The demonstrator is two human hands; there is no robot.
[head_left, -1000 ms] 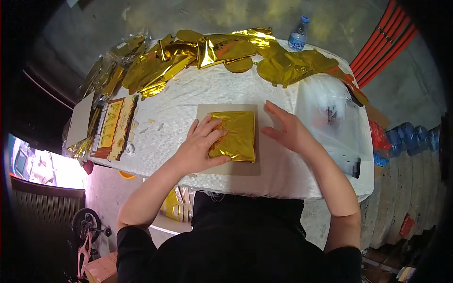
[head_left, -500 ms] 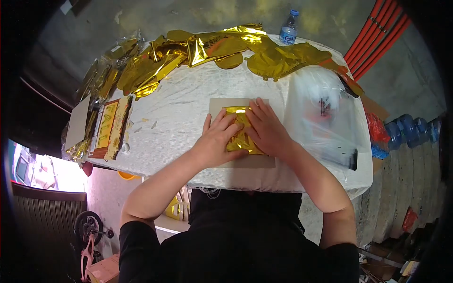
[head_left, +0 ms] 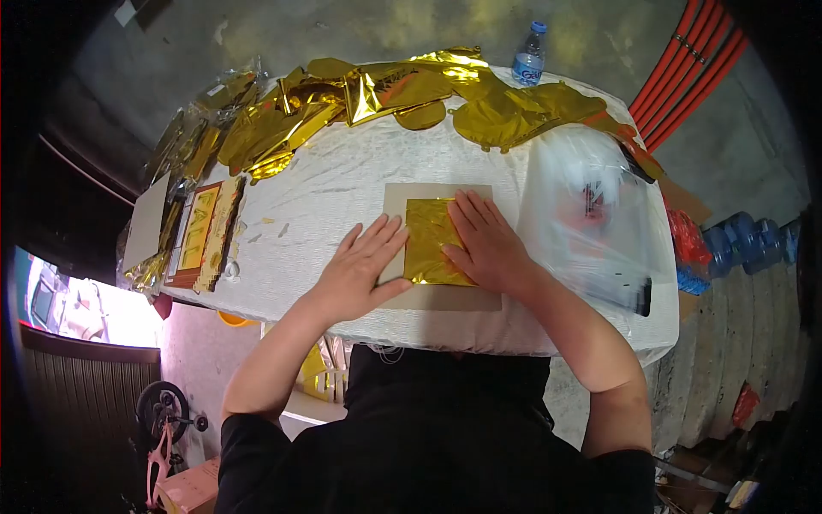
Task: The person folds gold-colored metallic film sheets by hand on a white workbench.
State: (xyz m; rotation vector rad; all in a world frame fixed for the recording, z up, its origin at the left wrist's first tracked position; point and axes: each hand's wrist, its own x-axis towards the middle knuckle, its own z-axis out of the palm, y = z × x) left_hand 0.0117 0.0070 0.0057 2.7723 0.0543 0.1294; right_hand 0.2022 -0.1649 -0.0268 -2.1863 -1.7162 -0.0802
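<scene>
A folded gold foil sheet (head_left: 431, 244), roughly square, lies flat on a grey-beige cardboard piece (head_left: 441, 299) in the middle of the white-covered table. My right hand (head_left: 486, 242) rests flat over the foil's right side, fingers stretched out. At its left edge, my left hand (head_left: 360, 267) lies palm down with fingers spread, the fingertips by the foil and the cardboard. Neither hand grips anything. The part of the foil beneath my right hand is hidden.
Gold foil pieces (head_left: 334, 103) line the table's far edge. Clear plastic bags (head_left: 574, 231) lie at right. A water bottle (head_left: 529, 56) stands at the back. Printed cards (head_left: 197, 236) and wrapped foil packets are stacked at left. The white table (head_left: 300, 201) holds small scraps.
My left hand has slid left off the foil, uncovering most of it. The foil now looks flatter and squarer. My right hand stays on its right side. The view shifted slightly.
</scene>
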